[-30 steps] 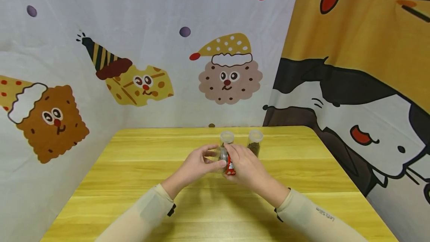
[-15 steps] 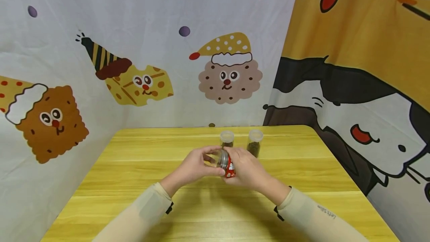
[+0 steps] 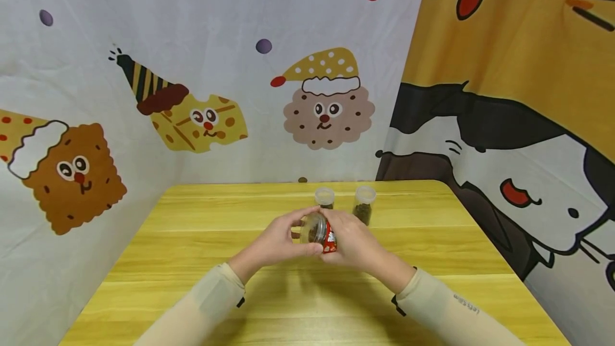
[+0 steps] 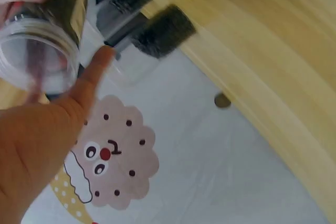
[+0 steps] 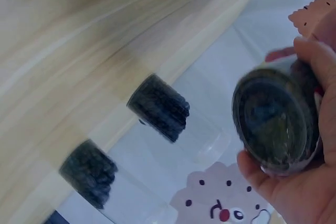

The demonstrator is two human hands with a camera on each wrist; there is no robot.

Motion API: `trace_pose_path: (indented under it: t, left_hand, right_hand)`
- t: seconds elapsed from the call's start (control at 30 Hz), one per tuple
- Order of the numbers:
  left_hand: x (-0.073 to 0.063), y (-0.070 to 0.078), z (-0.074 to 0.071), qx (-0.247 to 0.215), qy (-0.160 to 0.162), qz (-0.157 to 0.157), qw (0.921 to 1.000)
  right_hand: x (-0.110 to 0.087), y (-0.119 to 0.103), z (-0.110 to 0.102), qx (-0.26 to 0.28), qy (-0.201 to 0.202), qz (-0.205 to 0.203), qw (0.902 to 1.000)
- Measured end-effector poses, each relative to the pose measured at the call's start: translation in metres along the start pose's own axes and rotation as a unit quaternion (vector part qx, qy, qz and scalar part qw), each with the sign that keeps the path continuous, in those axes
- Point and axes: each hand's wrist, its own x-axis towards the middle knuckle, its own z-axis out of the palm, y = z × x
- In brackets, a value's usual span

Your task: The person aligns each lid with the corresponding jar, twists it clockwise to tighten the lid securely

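A clear jar [image 3: 330,240] with a red label and dark contents lies tilted on its side between my two hands, raised over the table. My left hand [image 3: 276,239] holds its transparent lid end [image 3: 311,227], thumb below and fingertips above. Around the label and body curls my right hand [image 3: 356,240], whose palm hides much of that end. In the left wrist view, the see-through lid [image 4: 37,56] shows between thumb and fingers of the left hand [image 4: 42,145]. The right wrist view has the jar's dark round base [image 5: 275,119] in the right hand's grip [image 5: 304,192].
Two clear jars, part filled with dark pieces, stand upright behind the hands: one at the middle [image 3: 324,195] and one to its right [image 3: 363,211]. The wooden table [image 3: 216,212] ends at a cartoon-printed cloth [image 3: 216,57].
The jar's lid end has swung toward the camera, so more of its round face shows. Both hands keep hold and have sunk slightly. The two standing jars stay put.
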Motion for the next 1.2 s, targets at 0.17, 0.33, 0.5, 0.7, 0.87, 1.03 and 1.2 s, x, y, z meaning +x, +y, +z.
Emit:
trace_pose_path:
  t: [0.17,0.33,0.5,0.7,0.87,1.03,1.2]
  left_hand:
    - [0.001,0.003,0.004,-0.042,0.039,-0.05,0.9971]
    - [0.002,0.002,0.003,-0.076,0.054,-0.067,0.9934]
    - [0.001,-0.003,0.0,-0.112,0.048,-0.074,0.9898]
    - [0.002,0.002,-0.005,-0.058,0.04,-0.078,0.9944]
    - [0.002,0.005,-0.01,-0.053,0.015,-0.066,0.9963]
    - [0.002,0.011,-0.015,-0.032,-0.015,-0.027,0.999]
    - [0.002,0.013,-0.017,-0.001,-0.027,0.02,0.9994]
  right_hand:
    - [0.002,-0.002,0.002,-0.053,0.032,-0.012,0.998]
    - [0.002,-0.004,0.0,-0.044,0.019,-0.006,0.9988]
    - [0.0,-0.002,-0.001,-0.054,0.043,-0.023,0.9974]
    - [-0.003,0.003,0.0,-0.091,0.094,-0.07,0.9889]
    - [-0.003,0.002,-0.002,-0.077,0.089,-0.071,0.9905]
    - [-0.005,-0.001,-0.007,0.013,0.04,-0.014,0.999]
    - [-0.005,-0.001,-0.008,0.043,0.04,-0.009,0.9982]
